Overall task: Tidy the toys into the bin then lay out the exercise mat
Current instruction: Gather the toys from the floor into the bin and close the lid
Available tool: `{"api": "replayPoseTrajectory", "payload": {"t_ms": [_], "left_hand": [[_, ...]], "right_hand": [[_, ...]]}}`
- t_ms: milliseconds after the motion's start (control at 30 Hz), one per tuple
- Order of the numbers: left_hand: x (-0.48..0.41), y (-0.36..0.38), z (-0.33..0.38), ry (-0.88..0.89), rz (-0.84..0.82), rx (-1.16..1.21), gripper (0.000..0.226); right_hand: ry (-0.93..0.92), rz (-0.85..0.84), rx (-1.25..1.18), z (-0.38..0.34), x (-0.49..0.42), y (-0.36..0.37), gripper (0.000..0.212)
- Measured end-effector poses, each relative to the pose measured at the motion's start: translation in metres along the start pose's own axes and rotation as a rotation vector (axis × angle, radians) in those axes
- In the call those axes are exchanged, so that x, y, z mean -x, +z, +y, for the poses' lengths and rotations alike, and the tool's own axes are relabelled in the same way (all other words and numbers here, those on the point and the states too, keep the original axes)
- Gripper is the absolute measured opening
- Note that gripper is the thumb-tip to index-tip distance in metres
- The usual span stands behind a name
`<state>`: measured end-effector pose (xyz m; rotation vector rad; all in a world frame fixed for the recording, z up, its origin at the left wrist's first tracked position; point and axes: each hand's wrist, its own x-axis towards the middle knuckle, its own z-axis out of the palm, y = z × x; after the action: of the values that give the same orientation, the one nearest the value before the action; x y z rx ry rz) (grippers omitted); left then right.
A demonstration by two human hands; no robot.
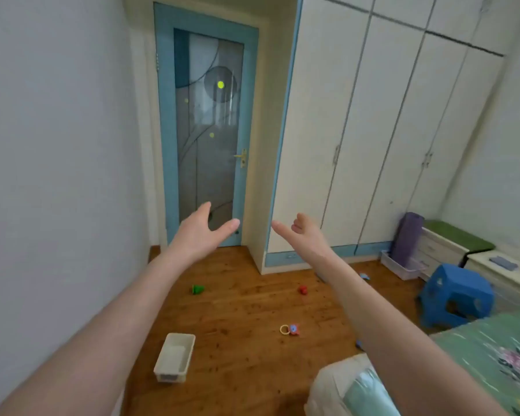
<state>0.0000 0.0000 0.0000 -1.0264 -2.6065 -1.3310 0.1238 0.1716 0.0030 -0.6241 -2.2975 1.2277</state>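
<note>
One bin (pixel 174 357) near left wall (pixel 57 175)

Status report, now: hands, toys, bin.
Left hand, right hand open, empty. Bin looks empty; green toy, red toy, ring toy loose on floor. Blue stool near rolled mat.

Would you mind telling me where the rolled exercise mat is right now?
In the head view, the purple exercise mat stands rolled upright at the far right, against the wardrobe, beside the white drawer unit and beyond the blue stool.
</note>
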Motion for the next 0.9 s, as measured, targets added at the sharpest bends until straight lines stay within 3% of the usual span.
{"api": "replayPoseTrajectory", "payload": {"t_ms": [167,433,900], "left_hand": [[-0.029,0.009,-0.077,-0.128,-0.021,-0.028,0.088],[-0.081,0.036,-0.202,-0.310,-0.120,-0.025,0.082],[-0.200,0.119,-0.352,-0.612,-0.242,-0.012,0.072]], "right_hand": [[0.091,-0.088,-0.016,0.025,-0.046,0.079,0.096],[0.221,-0.176,0.005,0.074,-0.116,0.182,0.088],[0.365,-0.409,0.064,0.183,-0.282,0.307,0.074]]}}
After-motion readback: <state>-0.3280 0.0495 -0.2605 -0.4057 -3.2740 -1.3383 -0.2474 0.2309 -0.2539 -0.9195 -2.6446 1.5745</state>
